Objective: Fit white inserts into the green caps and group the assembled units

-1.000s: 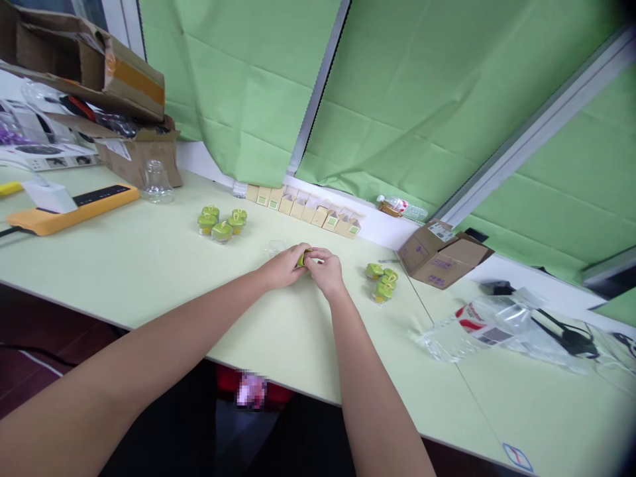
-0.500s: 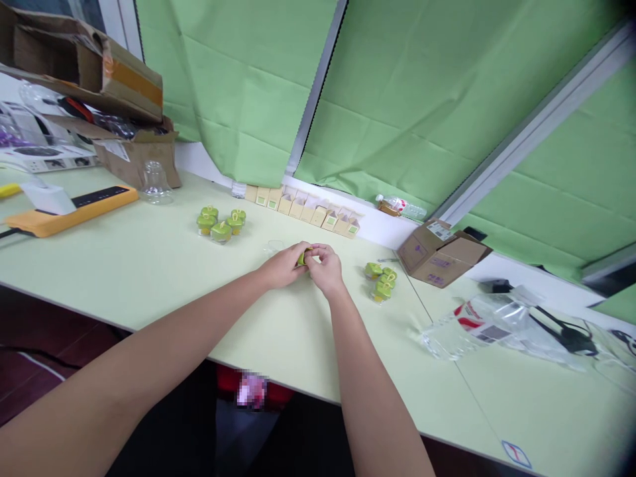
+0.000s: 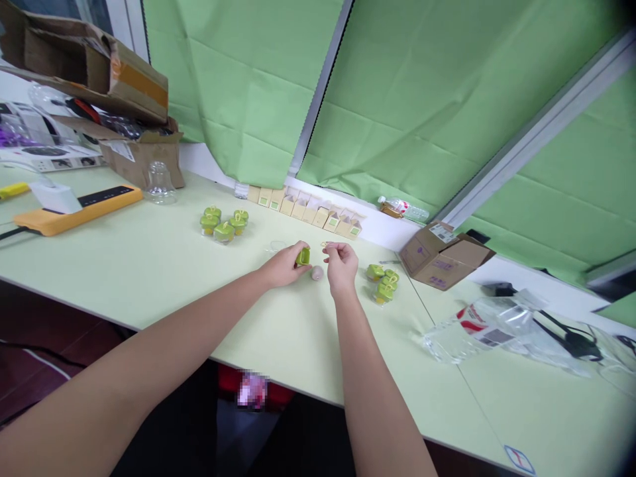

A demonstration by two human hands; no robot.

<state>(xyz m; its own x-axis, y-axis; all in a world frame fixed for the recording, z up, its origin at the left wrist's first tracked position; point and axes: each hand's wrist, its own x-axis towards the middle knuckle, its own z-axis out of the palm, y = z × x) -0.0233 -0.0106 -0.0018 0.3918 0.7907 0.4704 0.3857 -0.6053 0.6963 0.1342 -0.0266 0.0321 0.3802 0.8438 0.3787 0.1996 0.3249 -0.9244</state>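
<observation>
My left hand point(image 3: 284, 266) is closed around a small green lid point(image 3: 303, 256), its hollow side facing me. My right hand point(image 3: 342, 266) is apart from it, to the right, pinching a small pale-yellow loop point(image 3: 324, 244) at its fingertips. Between both hands a small greyish-pink ball point(image 3: 317, 272) shows just above or on the table; which one I cannot tell. Behind my left hand lies a clear, shallow plastic piece point(image 3: 276, 246). Several clear cups with green lids and yellow loops stand as a left cluster point(image 3: 224, 231) and a right cluster point(image 3: 385, 287).
A row of small beige boxes point(image 3: 308, 211) lines the wall. A cardboard box point(image 3: 442, 255), a large clear bottle point(image 3: 477, 324) and cables lie right. At left are an orange power strip point(image 3: 94, 205), a clear plastic dome point(image 3: 159, 182) and stacked cartons point(image 3: 144, 156).
My right hand has drawn away to the right from my left, now with the yellow loop in its fingertips. The greyish-pink ball has come into sight between the hands.
</observation>
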